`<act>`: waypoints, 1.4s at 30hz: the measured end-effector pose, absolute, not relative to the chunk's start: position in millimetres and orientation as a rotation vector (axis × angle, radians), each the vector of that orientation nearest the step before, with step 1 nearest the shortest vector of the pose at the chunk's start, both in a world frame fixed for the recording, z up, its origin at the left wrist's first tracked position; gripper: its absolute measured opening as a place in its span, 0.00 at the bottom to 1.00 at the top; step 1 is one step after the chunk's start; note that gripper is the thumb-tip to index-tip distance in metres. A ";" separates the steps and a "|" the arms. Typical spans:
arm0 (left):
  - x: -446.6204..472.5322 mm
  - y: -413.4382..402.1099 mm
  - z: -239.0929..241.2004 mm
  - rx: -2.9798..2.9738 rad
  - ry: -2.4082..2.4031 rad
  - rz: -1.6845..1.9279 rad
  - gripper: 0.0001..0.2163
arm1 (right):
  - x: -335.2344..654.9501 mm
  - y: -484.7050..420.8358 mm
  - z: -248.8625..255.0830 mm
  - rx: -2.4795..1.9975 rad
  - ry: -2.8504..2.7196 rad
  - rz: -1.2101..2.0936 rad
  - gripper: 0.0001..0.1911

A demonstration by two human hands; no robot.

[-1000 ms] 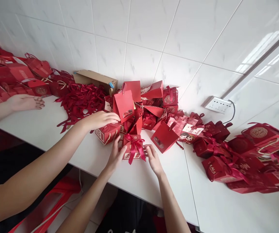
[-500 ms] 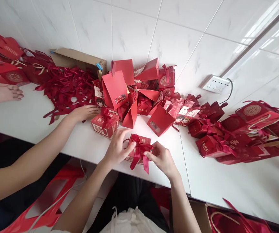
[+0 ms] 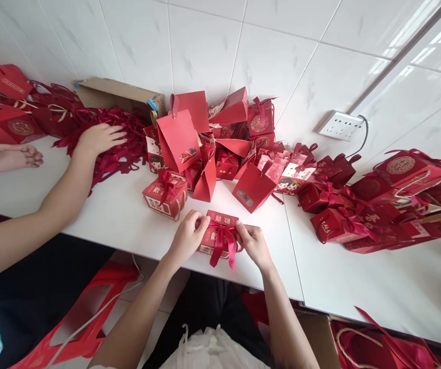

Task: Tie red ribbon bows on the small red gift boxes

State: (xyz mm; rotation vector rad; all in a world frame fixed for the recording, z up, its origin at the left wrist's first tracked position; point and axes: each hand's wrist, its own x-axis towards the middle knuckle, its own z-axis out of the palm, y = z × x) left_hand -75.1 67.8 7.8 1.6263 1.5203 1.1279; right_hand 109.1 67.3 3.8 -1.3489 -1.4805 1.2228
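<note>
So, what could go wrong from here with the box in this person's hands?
The red box is near the table's front edge, so it might drop off if the left hand and right hand lost hold.
The bow's loose tails hang down the box's front; a snagged tail could pull the bow crooked or undone.
Behind, the heaped boxes lean at odd angles, so a bump might topple some.

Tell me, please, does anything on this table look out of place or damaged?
The middle pile of boxes looks untidy: they sit at different angles, some tilted. The ribbons to its left lie in a tangle. The held box shows no visible damage.
</note>
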 end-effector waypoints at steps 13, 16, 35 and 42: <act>-72.9 62.7 1.8 1.475 1.348 1.144 0.07 | 113.2 61.4 2.4 -1.239 -1.444 1.301 0.27; -72.9 64.1 -1.3 1.436 1.317 1.179 0.05 | 112.6 63.2 -0.7 -1.243 -1.295 1.391 0.27; -83.4 21.6 -18.2 1.450 1.551 1.291 0.12 | 132.7 26.3 15.6 -1.592 -1.788 1.354 0.27; -63.0 -10.0 -22.0 1.572 1.645 0.900 0.09 | 122.1 21.0 7.8 -1.472 -1.770 1.395 0.24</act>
